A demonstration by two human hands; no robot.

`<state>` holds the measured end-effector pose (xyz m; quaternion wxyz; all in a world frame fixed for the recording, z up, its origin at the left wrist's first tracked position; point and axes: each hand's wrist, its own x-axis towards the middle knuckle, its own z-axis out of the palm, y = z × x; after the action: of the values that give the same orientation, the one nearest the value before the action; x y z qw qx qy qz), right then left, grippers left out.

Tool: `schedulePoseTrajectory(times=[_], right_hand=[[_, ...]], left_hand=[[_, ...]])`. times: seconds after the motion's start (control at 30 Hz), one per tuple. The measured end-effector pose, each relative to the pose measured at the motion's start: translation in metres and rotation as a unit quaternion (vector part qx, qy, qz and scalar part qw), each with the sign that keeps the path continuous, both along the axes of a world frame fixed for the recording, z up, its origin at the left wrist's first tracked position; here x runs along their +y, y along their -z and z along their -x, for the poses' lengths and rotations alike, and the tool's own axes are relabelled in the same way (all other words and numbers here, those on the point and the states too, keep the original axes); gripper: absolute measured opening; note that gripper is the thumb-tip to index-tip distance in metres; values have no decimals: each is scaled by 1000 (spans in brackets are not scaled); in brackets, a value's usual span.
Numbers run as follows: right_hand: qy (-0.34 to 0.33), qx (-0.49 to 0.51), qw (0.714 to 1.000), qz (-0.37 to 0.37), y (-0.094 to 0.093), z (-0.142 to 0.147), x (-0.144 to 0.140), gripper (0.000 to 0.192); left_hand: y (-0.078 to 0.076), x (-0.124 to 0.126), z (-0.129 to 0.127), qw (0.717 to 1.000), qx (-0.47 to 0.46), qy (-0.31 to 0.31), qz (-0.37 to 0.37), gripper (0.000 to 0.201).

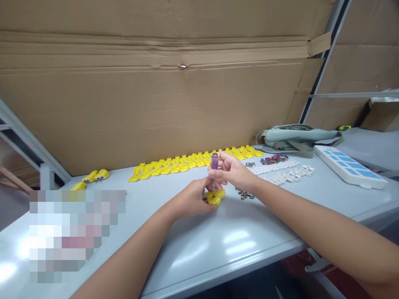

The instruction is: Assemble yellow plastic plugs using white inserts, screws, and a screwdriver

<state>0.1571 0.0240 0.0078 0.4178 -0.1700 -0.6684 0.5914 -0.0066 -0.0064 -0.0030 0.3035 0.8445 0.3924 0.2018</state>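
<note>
My left hand (198,196) pinches a small yellow plastic part (214,200) against the table top. In my right hand (230,169) is a screwdriver with a purple handle (215,161), held upright. Its metal shaft points straight down, and the tip meets a hole in the top of the yellow part. Just right of the part lies a scatter of small metal pieces (244,194). Behind my hands run rows of similar yellow parts (165,167). My fingers partly cover the yellow part.
White plastic pieces (288,174) lie in rows to the right, near small red and blue pieces (274,159). Beyond are a grey-green bag (296,138) and a white case with blue panels (350,166). Finished-looking yellow pieces (96,175) sit left, by a blurred area. Cardboard (156,108) walls the back.
</note>
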Motion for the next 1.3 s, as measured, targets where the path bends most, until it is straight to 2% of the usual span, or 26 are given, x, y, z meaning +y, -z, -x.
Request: schedulePoseTrajectory(times=[0.1, 0.23, 0.3, 0.47, 0.63, 0.77, 1.0, 1.17, 1.3], right_hand=[[29, -10, 999, -31, 1, -1, 2, 28], [-31, -57, 996, -54, 0, -4, 4, 23], [-56, -57, 996, -47, 0, -4, 4, 27], [-69, -66, 995, 13, 8, -1, 5, 32], [-51, -63, 997, 8, 16, -3, 12, 28], [-29, -104, 994, -14, 16, -7, 15, 22], [3, -119, 990, -72, 12, -8, 14, 18], [-41, -143, 984, -100, 10, -9, 13, 24], [-76, -130, 985, -87, 12, -9, 13, 29]], left_hand=[[-1, -1, 1, 1000, -1, 12, -10, 32], [-2, -2, 1, 1000, -6, 5, -3, 38], [-2, -2, 2, 1000, -6, -1, 1, 36], [-4, -2, 2, 999, -14, 3, 29, 31], [-2, -1, 2, 997, -41, -6, 59, 38], [-1, 0, 2, 997, -46, -4, 66, 36], [0, 2, 3, 997, -38, -2, 64, 31], [3, 3, 3, 995, -43, 1, 89, 33], [4, 3, 3, 995, -47, 1, 91, 37]])
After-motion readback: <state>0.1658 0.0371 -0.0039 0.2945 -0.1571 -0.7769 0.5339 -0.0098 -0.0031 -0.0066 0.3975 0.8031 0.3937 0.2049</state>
